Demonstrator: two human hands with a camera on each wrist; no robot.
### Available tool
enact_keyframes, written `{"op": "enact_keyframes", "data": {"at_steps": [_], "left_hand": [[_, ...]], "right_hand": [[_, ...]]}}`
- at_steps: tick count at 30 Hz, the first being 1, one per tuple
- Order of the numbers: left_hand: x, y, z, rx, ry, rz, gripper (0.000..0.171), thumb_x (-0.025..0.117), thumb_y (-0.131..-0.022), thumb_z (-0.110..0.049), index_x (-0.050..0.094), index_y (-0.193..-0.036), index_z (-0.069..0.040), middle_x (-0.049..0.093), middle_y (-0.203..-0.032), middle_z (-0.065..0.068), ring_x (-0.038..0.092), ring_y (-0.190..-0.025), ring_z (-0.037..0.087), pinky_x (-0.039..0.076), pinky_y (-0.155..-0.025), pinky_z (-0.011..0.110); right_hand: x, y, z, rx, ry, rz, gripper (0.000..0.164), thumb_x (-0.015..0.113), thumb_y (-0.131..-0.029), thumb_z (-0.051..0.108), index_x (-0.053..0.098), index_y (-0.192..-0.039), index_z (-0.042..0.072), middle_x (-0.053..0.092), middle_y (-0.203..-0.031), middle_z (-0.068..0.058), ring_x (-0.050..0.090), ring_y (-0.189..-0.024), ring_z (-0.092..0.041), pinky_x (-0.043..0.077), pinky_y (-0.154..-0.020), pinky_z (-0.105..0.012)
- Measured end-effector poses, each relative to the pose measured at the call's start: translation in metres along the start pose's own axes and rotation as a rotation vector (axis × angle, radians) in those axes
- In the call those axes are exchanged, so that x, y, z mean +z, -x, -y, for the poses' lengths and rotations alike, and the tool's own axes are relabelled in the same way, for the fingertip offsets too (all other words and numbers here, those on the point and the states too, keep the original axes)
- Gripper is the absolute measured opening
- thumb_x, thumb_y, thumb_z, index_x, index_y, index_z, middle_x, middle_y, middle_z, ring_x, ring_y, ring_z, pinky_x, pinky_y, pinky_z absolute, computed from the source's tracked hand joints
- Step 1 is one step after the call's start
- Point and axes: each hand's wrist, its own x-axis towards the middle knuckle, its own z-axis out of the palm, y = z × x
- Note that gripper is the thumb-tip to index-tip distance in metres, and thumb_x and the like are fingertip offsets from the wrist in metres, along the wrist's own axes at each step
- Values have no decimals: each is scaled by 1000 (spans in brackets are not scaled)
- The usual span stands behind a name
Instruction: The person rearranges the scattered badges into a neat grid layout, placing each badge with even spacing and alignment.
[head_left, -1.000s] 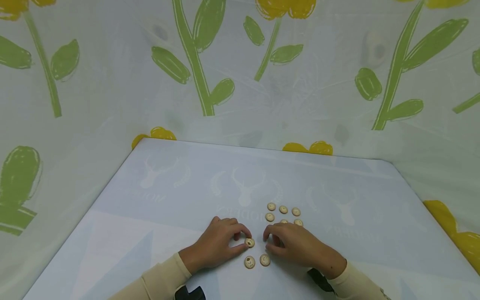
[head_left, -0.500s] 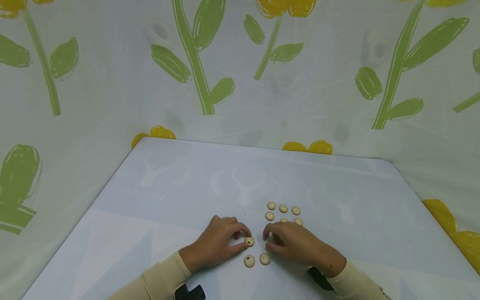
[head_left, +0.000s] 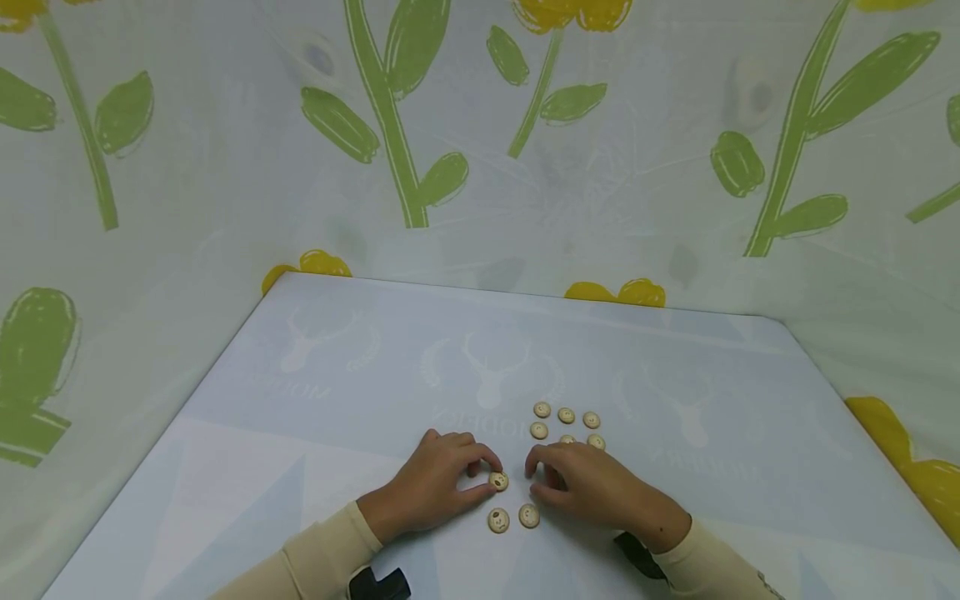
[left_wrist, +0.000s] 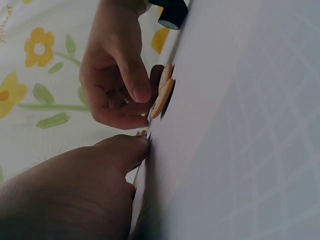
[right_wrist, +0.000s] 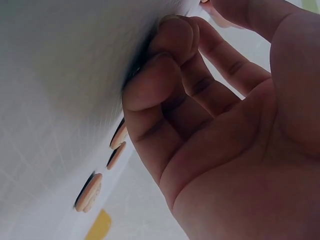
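In the head view my left hand [head_left: 442,482] pinches a round wooden button [head_left: 498,481] between thumb and forefinger at the table surface. Only a sliver of that button [left_wrist: 142,133] shows past the fingers in the left wrist view. Just right of it my right hand [head_left: 596,490] rests low over the table, fingers loosely bent, thumb and forefinger apart with nothing between them. Its other fingers curl inward in the right wrist view, fingertips near the table. Nearer the person lie two more buttons, a left one [head_left: 498,521] and a right one [head_left: 528,516].
Beyond the right hand several buttons lie in rough rows, such as a far-left button [head_left: 542,409] and a far-right button [head_left: 591,420]; the hand partly covers one button [head_left: 567,439]. A pale printed table [head_left: 360,350] lies beneath, with a flowered cloth [head_left: 615,183] behind it.
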Motion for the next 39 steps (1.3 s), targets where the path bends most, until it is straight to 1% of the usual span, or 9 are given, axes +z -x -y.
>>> {"op": "enact_keyframes", "data": {"at_steps": [17,24,39], "left_hand": [[-1,0,-1,-5,9,2,18,77,-87,-39,70,-103,-34,49,-78,-20,48,-75,-3,28,-73,27],[0,0,-1,-7,5,-1,17,76,-87,-39,70,-103,-34,49,-78,-20,47,-75,-3,28,-73,27],[-1,0,0,0,13,-3,18,76,-88,-39,70,-103,-34,50,-78,-19,47,-75,-3,28,-74,27]], "right_hand": [[0,0,0,1,-7,0,11,72,-91,22,66,-100,23,49,-68,16,44,-67,0,40,-63,-21],[0,0,0,10,-24,10,13,74,-90,24,66,-101,23,49,-68,15,44,-66,0,39,-62,-21],[-1,1,2,-3,-3,17,15,74,-89,24,66,-101,23,49,-68,16,44,-67,0,39,-62,-21]]}}
